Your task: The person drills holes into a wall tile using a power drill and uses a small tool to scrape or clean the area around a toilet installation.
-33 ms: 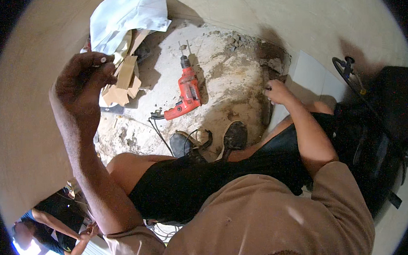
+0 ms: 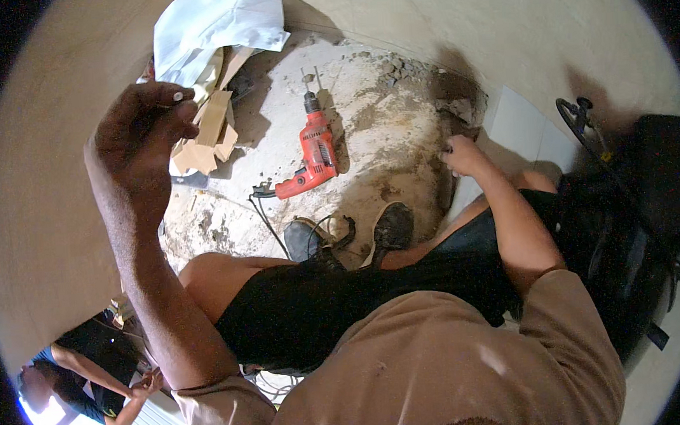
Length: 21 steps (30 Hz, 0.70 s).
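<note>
My left hand (image 2: 139, 135) is raised at the left, close to the wall. Its thumb and curled fingers pinch a small white round-ended piece (image 2: 178, 96), mostly hidden by the fingers. My right hand (image 2: 465, 156) hangs low on the right, over the edge of the broken floor beside white tiles. Its fingers are curled together, and what they hold, if anything, cannot be made out. Between both hands a red corded power drill (image 2: 318, 147) lies on the floor, its bit pointing away from me. Neither hand touches it.
Torn cardboard (image 2: 211, 119) and a white sheet (image 2: 219, 21) lie at the far left. Rubble (image 2: 401, 72) sits along the wall. The drill's black cable (image 2: 261, 217) runs toward my shoes (image 2: 391, 226). A black hose (image 2: 576, 120) stands at the right. Another person (image 2: 85, 376) is at lower left.
</note>
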Tool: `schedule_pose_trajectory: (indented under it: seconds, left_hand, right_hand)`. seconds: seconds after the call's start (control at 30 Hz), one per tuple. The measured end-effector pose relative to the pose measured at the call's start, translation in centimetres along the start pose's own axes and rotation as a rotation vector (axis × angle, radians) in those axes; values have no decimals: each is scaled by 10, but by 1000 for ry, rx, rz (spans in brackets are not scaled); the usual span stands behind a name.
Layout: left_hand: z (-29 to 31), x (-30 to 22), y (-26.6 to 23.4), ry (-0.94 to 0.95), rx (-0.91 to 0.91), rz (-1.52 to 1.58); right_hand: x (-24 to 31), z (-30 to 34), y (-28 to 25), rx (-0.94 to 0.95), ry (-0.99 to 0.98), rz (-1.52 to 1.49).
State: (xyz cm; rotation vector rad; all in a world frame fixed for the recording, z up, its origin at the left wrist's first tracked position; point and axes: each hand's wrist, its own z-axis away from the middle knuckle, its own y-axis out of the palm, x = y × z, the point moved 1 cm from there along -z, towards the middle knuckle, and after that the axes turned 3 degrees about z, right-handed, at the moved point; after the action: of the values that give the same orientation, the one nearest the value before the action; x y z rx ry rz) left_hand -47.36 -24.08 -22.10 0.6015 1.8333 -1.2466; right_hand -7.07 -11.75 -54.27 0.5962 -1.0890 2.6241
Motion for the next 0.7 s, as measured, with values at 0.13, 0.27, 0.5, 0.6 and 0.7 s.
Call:
schedule_pose_trajectory:
  seconds: [0.13, 0.27, 0.5, 0.6, 0.7]
  left_hand:
    - [2, -3, -4, 90, -78, -200]
    - [1, 3, -9, 189, -119, 76]
    - [4, 2, -4, 36, -93, 200]
    - [6, 8, -10, 8, -113, 200]
    - [4, 6, -5, 23, -108, 201]
  right_hand:
    - [5, -34, 51, 69, -134, 289]
    - [57, -72, 115, -71, -384, 262]
    - [199, -80, 175, -165, -58, -130]
    - [223, -82, 184, -206, -36, -249]
    - [217, -106, 198, -309, -83, -170]
